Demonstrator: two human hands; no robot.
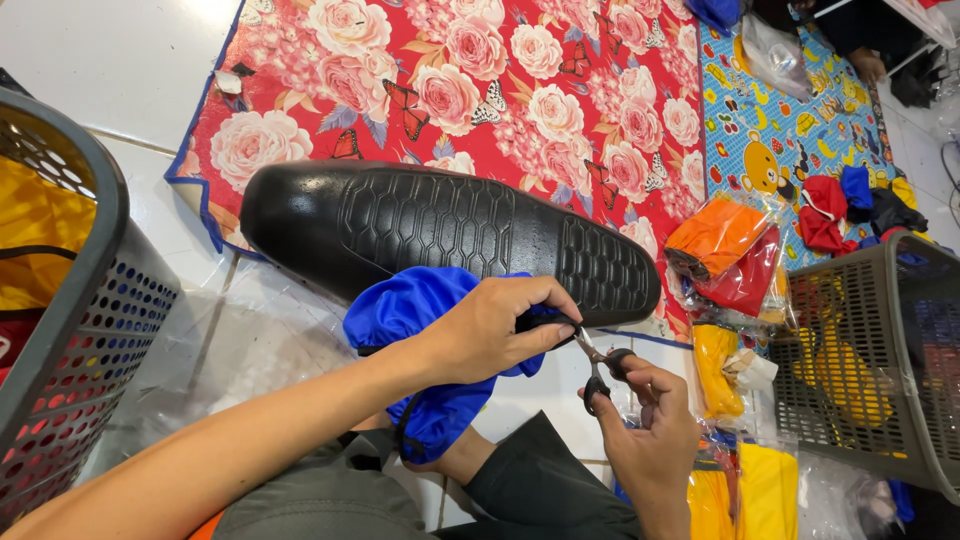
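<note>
- The left hand [495,325] is in the lower middle of the frame, and its fingers are closed on a blue cloth cover [420,345] that is pulled over the end of a black shoe [450,235]
- The shoe lies with its patterned sole turned up and stretches across the middle of the frame, from centre left to centre right
- The blue cloth cover is gathered in folds; part of it hangs down below the shoe, just over the person's leg
- The right hand [650,435] is at the lower right of centre, its fingers put through the black handles of small scissors [596,362] and gripping them
- The scissors' blades point up to the edge of the blue cloth, just beside the left thumb; I cannot tell if the blades are parted
- Under the shoe is a red mat with roses [520,80], in the upper half of the frame
- A grey basket [90,300] stands at the left edge, another grey basket [880,350] at the right
- Bags with orange, red and yellow cloth [730,260] lie between the shoe and the right basket
</note>
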